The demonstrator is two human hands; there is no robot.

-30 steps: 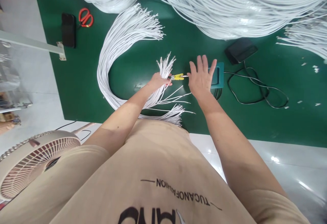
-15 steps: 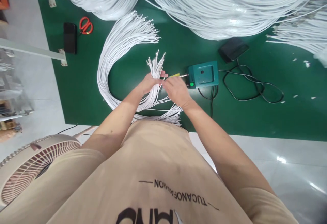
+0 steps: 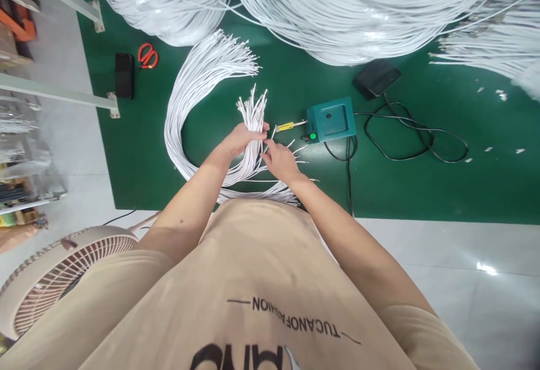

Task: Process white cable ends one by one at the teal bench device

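My left hand [image 3: 243, 138] is closed around a bundle of white cables [image 3: 253, 112], whose loose ends fan out above the fingers. Just to its right, my right hand [image 3: 280, 161] pinches a single white cable [image 3: 273, 134], its tip pointing up. Right of that tip lies a yellow-handled part with a metal shaft [image 3: 286, 126], reaching from a teal box [image 3: 349, 116] with a green button. The bundle's lower length curves away under my left arm, and several cable ends spread out beneath my right hand.
A curved bunch of white cables [image 3: 179, 97] lies on the green table [image 3: 422, 190]. Large cable coils [image 3: 358, 16] fill the back. Orange-handled scissors [image 3: 147, 56] and a black phone [image 3: 124, 76] are at left. A black box [image 3: 377, 79] trails a cord. A fan [image 3: 63, 280] stands lower left.
My right hand has drawn back toward me from beside the yellow-handled part, uncovering it. My left hand keeps hold of the bundle. The whole view has shifted slightly.
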